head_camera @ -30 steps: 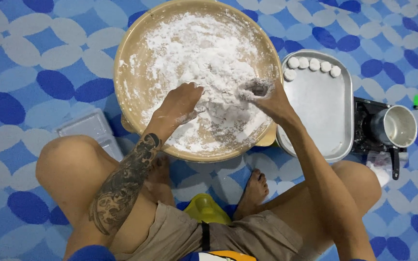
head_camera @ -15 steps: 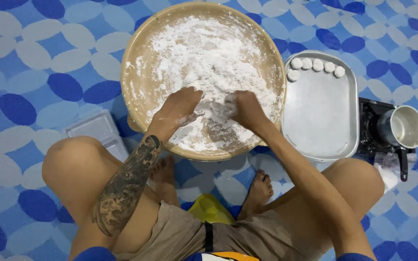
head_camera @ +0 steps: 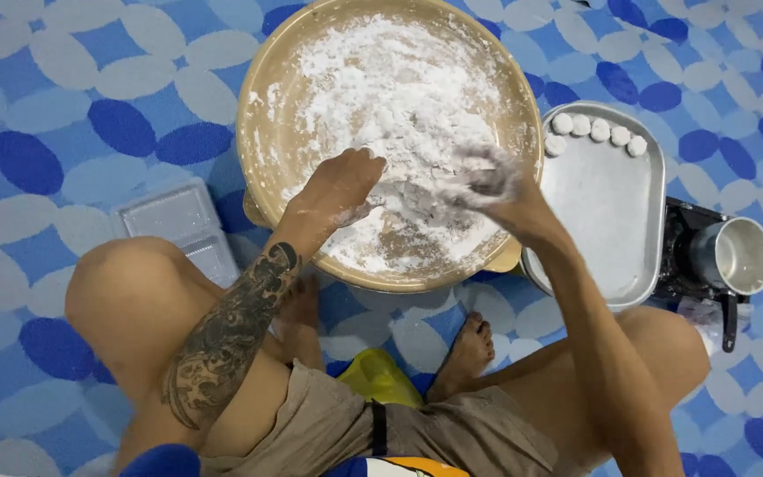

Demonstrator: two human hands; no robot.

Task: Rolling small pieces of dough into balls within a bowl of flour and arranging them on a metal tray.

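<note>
Loose white flour (head_camera: 399, 97) lies heaped in the wide round tan basin (head_camera: 262, 106) at upper centre of the frame, and a hasty sweep could throw it over the rim onto the blue patterned floor mat (head_camera: 64, 115). The left hand (head_camera: 339, 187) presses flat, fingers together, into the near edge of the flour. The right hand (head_camera: 487, 184) is blurred (seemingly cupped around a clump) just right of it.
</note>
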